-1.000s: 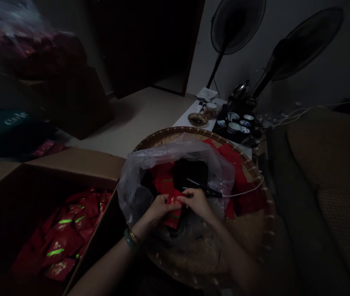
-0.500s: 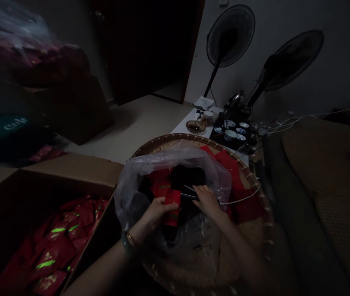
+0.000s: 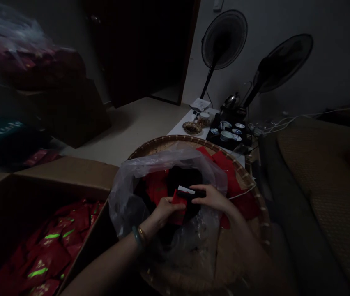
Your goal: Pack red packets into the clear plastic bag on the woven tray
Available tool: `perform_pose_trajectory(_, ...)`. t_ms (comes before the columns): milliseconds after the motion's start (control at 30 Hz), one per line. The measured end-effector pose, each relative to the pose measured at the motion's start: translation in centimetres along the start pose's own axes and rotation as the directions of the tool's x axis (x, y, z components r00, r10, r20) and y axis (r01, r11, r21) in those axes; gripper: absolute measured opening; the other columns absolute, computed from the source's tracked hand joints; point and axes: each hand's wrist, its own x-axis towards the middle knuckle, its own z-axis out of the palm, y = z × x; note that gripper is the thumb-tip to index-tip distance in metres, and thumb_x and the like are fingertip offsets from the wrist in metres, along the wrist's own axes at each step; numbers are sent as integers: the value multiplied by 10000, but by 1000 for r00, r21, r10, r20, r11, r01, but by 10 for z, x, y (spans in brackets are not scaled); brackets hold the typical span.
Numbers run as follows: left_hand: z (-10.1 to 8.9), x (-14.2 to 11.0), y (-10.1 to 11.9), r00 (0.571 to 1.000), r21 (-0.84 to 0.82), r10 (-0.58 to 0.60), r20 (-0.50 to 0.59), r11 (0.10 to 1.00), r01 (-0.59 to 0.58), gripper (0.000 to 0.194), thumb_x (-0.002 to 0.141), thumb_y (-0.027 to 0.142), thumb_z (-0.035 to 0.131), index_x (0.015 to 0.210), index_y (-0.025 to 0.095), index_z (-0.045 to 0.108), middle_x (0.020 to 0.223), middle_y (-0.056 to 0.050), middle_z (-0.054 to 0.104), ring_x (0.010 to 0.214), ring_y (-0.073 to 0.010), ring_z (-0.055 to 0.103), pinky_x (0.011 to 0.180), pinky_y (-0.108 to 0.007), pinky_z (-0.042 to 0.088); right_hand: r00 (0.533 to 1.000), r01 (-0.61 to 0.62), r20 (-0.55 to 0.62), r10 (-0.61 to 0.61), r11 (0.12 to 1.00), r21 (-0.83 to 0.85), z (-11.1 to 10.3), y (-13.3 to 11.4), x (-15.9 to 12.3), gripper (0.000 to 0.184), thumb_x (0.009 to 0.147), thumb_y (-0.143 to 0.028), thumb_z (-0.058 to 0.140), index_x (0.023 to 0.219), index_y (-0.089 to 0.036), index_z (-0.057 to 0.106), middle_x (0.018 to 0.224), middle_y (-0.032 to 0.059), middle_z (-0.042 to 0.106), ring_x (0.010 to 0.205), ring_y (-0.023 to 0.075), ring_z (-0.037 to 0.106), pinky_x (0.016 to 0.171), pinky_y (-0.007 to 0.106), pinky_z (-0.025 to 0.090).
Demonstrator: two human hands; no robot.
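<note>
My left hand [image 3: 164, 211] pinches a small red packet [image 3: 177, 218] over the opening of a clear plastic bag [image 3: 128, 176]. My right hand [image 3: 213, 198] is closed on a black corded flat iron [image 3: 199, 192], a slim two-jawed clamp with a white cord. Its jaws lie across the packet's upper end, where a pale strip shows; the dim light hides how tightly they press. Inside the bag are red packets [image 3: 156, 187] and dark loose contents [image 3: 184, 177]. The bag sits in a round woven tray [image 3: 150, 144].
Flat red packets [image 3: 227, 168] lie at the tray's right side. A cardboard box [image 3: 70, 170] at left holds many red packets with green marks. Behind are a low table [image 3: 178, 127] with teacups [image 3: 226, 135] and two standing fans [image 3: 224, 39]. A cushioned seat [image 3: 304, 172] is at right.
My right hand let go of the packet, picked up the flat iron from the bag and brought it to the packet's upper end. My left hand kept hold of the packet.
</note>
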Motion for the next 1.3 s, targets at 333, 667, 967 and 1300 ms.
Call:
perform_pose_trajectory(333, 4, 5, -9, 999, 5, 44, 6, 999, -44, 399, 404, 321, 833, 698, 97, 685, 601, -37, 651, 523, -128, 567, 543, -241, 426, 996, 42, -82, -47, 997, -65, 16, -6, 6, 328, 614, -232, 701, 936, -168, 686, 949, 65, 700, 911, 248, 629, 836, 375, 459)
perform_pose_trajectory(667, 2, 0, -9, 999, -17, 17, 37, 1000, -17, 395, 379, 310, 844, 669, 101, 674, 592, -18, 631, 518, -112, 553, 555, -233, 418, 987, 74, -137, -84, 994, -78, 21, -1, 8, 281, 626, -212, 698, 903, -168, 695, 925, 62, 708, 904, 251, 638, 817, 366, 475)
perform_pose_trajectory(967, 0, -6, 11, 981, -88, 195, 14, 977, -193, 474, 537, 362, 786, 936, 132, 670, 729, -24, 643, 601, -94, 553, 559, -188, 398, 988, 51, -143, -61, 996, -78, 21, 2, 9, 289, 637, -249, 696, 918, -181, 691, 934, 58, 707, 902, 249, 639, 828, 374, 473)
perform_pose_trajectory(1300, -8, 5, 18, 975, -7, 215, -62, 976, -216, 576, 537, 440, 760, 993, 107, 647, 448, 87, 414, 360, -5, 244, 385, -176, 124, 990, 46, -129, -56, 996, -76, 24, 6, 9, 304, 629, -259, 708, 926, -194, 692, 949, 53, 704, 903, 249, 641, 842, 380, 470)
